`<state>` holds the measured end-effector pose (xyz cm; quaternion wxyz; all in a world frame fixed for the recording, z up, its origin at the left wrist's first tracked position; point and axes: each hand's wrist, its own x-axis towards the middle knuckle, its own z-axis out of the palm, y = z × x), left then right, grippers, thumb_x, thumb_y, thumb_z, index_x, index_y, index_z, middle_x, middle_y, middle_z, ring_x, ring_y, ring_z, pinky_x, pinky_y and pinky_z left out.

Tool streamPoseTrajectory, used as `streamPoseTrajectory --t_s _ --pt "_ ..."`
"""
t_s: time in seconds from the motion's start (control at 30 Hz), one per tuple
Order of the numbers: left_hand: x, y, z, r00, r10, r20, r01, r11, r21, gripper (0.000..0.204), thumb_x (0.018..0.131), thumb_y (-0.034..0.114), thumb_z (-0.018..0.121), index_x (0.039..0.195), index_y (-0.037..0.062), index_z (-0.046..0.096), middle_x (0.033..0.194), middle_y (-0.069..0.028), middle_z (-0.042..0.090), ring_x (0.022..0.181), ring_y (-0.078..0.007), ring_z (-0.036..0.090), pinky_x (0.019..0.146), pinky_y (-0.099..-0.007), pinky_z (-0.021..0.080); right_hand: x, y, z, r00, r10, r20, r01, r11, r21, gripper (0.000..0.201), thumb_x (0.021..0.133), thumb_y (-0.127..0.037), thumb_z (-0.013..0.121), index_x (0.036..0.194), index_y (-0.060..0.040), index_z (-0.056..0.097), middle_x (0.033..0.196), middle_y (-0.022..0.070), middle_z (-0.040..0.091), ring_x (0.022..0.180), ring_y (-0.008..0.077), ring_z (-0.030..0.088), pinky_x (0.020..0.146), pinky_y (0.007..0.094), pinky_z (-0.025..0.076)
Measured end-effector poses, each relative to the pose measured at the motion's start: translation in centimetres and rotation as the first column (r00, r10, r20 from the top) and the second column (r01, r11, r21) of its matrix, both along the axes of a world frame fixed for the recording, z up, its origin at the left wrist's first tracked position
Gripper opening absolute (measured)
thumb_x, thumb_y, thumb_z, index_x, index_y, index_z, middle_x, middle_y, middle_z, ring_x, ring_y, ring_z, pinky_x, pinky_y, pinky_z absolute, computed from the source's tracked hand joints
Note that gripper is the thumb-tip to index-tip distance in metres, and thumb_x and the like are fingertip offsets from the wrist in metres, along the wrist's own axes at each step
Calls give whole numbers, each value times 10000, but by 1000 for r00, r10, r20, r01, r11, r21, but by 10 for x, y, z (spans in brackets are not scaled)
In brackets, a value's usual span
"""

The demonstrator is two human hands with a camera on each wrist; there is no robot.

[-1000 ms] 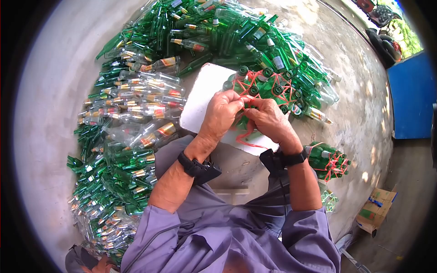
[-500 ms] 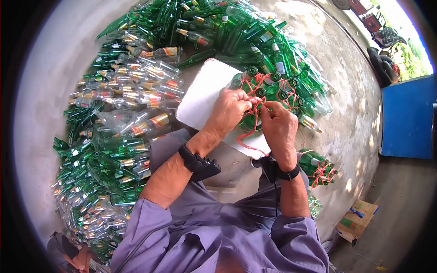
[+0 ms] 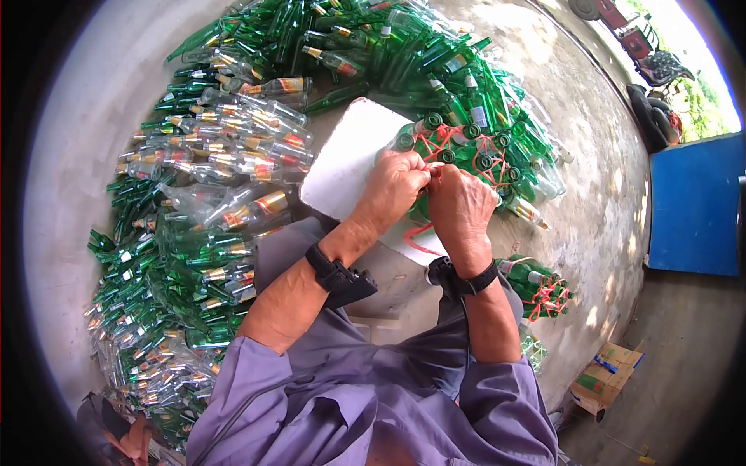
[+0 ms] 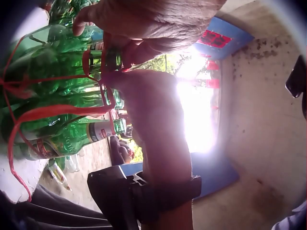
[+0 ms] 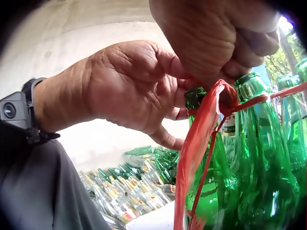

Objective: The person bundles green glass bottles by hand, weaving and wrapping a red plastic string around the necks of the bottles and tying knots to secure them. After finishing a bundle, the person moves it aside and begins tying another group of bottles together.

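A bundle of green bottles (image 3: 483, 161), laced round the necks with red plastic twine (image 3: 422, 239), stands on a white board (image 3: 330, 175). At its near edge the left hand (image 3: 388, 190) pinches the twine between thumb and fingertips. The right hand (image 3: 462, 210), back upward, grips it beside the left fingertips. In the left wrist view a loose tail of twine (image 4: 57, 111) hangs across the bottles. The right wrist view shows curled right fingers over a bottle neck, the left hand (image 5: 129, 86) with palm showing, and a wide red strip (image 5: 192, 148) hanging down.
Loose green and clear bottles (image 3: 256, 144) lie heaped left of and beyond the board. Another tied bundle (image 3: 536, 287) lies on the floor at the right. Farther right are a cardboard box (image 3: 606, 377) and a blue panel (image 3: 695, 206).
The right hand has turned its back upward and closed in against the left fingertips. Compared with a second ago, the head view has shifted; the left hand keeps its pinch.
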<state>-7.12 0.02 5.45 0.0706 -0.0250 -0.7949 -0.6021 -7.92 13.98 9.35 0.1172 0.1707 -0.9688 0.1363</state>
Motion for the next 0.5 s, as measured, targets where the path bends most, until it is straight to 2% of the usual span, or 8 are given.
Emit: streamPoseTrajectory --t_s 0.13,0.2,0.23,0.3,0.33,0.4,0.47,0.5 --pt "-2 1 -5 994 19 -108 -22 999 -29 158 879 70 621 789 -58 636 685 -133 599 651 -223 581 659 -331 467 -4 -3 4 998 -31 59 26 996 87 135 851 -208 671 814 -84 710 747 138 701 690 339 694 619 474 509" --pt "-2 -2 -1 999 -51 18 52 998 -42 152 885 58 613 802 -67 639 738 -132 655 702 -196 624 692 -315 493 -5 -1 1 999 -30 38 28 998 56 144 851 -214 671 804 -81 699 738 142 696 682 347 688 617 478 509" --pt "-2 -2 -1 998 -52 18 52 998 -42 152 885 58 613 802 -67 639 738 -132 655 702 -196 624 692 -315 493 -5 0 -2 999 -30 15 29 999 25 155 851 -221 671 795 -78 689 730 145 692 675 354 683 615 482 508" --pt "-4 -1 0 988 -75 138 53 986 157 150 895 41 594 821 -80 642 831 -127 722 794 -154 663 766 -287 520 -5 3 -7 999 -38 5 38 999 -29 164 855 -218 669 777 -74 670 722 145 688 669 358 678 606 481 506" --pt "-3 -1 2 988 -75 137 53 986 158 150 895 41 594 821 -80 642 831 -127 722 794 -154 663 766 -287 520 -4 4 -10 999 -46 -3 46 995 -83 177 860 -216 666 760 -70 650 714 145 685 662 362 674 598 480 504" --pt "-3 -2 6 965 -117 233 48 957 285 158 909 42 579 843 -84 648 938 -132 750 869 -131 668 825 -280 532 -3 5 -15 999 -44 -32 39 990 -135 175 858 -204 669 751 -70 633 703 141 680 647 359 668 586 476 499" --pt "-4 0 0 965 -115 235 34 946 324 157 913 44 581 865 -82 660 955 -134 750 874 -134 667 825 -284 533 -1 7 -18 997 -43 -61 31 982 -187 176 856 -192 672 742 -69 616 693 138 675 632 356 662 574 471 494" --pt "-4 1 0 965 -113 237 20 932 361 158 917 46 582 886 -80 672 972 -136 749 879 -137 665 824 -287 533 -1 7 -19 998 -45 -42 32 962 -272 161 845 -176 688 745 -69 619 686 134 671 614 349 654 559 457 489"
